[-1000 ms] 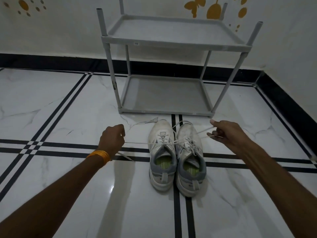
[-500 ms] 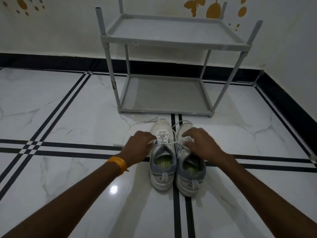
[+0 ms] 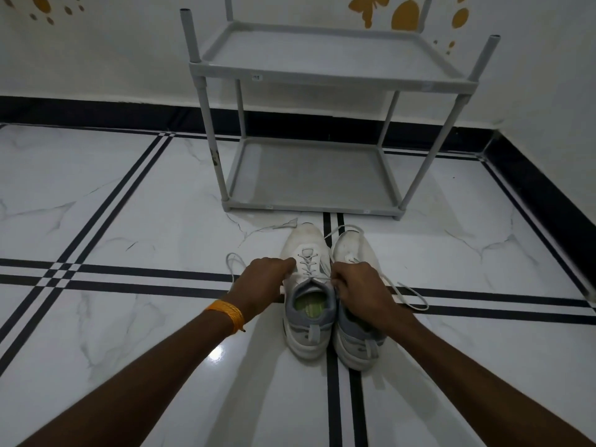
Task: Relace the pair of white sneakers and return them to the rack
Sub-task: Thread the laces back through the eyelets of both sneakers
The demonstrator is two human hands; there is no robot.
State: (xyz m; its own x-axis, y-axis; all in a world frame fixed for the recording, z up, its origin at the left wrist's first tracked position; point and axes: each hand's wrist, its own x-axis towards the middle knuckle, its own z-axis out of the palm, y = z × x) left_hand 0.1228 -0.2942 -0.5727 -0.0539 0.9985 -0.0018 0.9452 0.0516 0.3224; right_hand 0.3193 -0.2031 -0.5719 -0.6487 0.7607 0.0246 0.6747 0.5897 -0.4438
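Note:
Two white sneakers with grey heels stand side by side on the floor, toes toward the rack: the left sneaker (image 3: 307, 285) and the right sneaker (image 3: 353, 250). My left hand (image 3: 263, 279) rests at the left sneaker's left side, fingers closed on its lace. My right hand (image 3: 358, 288) lies over the right sneaker's tongue, pinching a lace end between the shoes. A loose lace (image 3: 232, 258) loops on the floor to the left; another lace (image 3: 411, 296) trails right. The grey two-shelf rack (image 3: 309, 204) stands just beyond the toes.
White marble floor with black inlay lines (image 3: 129, 272). A black skirting (image 3: 541, 195) and white walls close the back and right side. Both rack shelves hold nothing. An orange band (image 3: 225, 312) sits on my left wrist.
Both hands, which held the lace stretched wide apart, have come in to the sneakers. The lace ends now lie slack on the floor on both sides.

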